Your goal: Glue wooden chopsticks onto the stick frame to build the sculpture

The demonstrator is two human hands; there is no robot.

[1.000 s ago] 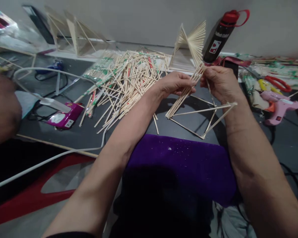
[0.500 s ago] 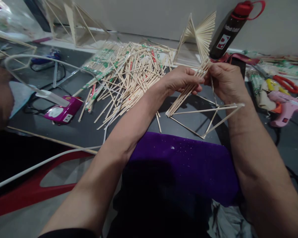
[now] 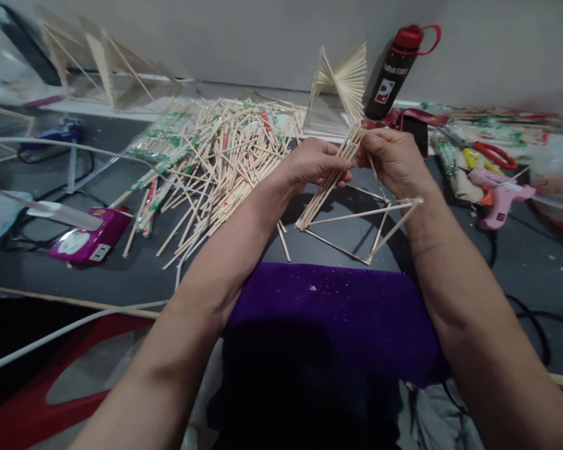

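A stick frame [image 3: 342, 215] of thin wooden sticks, glued at its corners, rests partly on the dark table in front of me. One side is a row of sticks laid side by side, slanting up to the right. My left hand [image 3: 316, 164] is closed around the middle of that row, thumb on top. At the row's upper end my right hand [image 3: 392, 156] pinches with thumb and fingers; exactly what lies between the fingertips is hidden. The frame's triangular end reaches under my right wrist. A large pile of loose sticks [image 3: 244, 150] lies left of my left hand.
Behind stand a fanned stick model [image 3: 340, 84] and a dark bottle [image 3: 396, 72] with a red cap. To the right lie a pink glue gun [image 3: 499, 197] and orange-handled scissors [image 3: 494, 154]. A purple power adapter [image 3: 94, 236] with a white cable sits left. Purple cloth [image 3: 328, 300] hangs at the front edge.
The view has swung to the right, so the scene sits further left. Both hands keep nearly the same hold on the stick frame. The other person's arm at far left has left the view.
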